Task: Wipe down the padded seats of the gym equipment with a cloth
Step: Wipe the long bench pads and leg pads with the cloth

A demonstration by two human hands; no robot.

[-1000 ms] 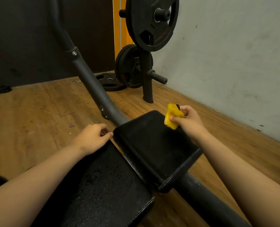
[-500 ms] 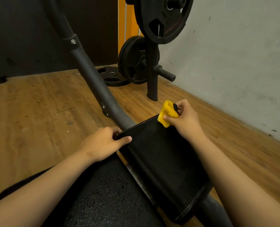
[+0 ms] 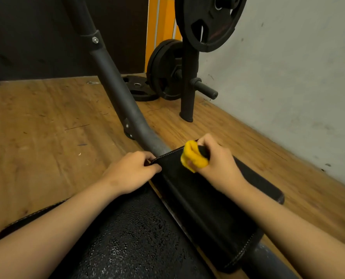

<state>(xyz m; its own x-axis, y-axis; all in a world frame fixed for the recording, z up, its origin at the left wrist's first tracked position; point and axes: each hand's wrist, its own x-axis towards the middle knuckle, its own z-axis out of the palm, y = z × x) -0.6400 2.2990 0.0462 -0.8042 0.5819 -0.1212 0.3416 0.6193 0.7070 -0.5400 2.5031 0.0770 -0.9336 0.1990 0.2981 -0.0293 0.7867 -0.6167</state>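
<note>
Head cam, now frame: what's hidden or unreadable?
1. yellow cloth: bunched in the right hand, head view; its full extent, and the dark thing gripped with it, cannot be told.
2. left hand: fingertips hidden, curled round the small seat pad's corner.
3. upper weight plate: cut off by the top edge.
4. large seat pad: cut off by the bottom edge, partly under both forearms.

Single head view, looking down-forward, close over hands (image 3: 171, 168).

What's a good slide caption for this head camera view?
Right hand presses a bunched yellow cloth onto the black seat pad while the left hand grips its corner.
</note>
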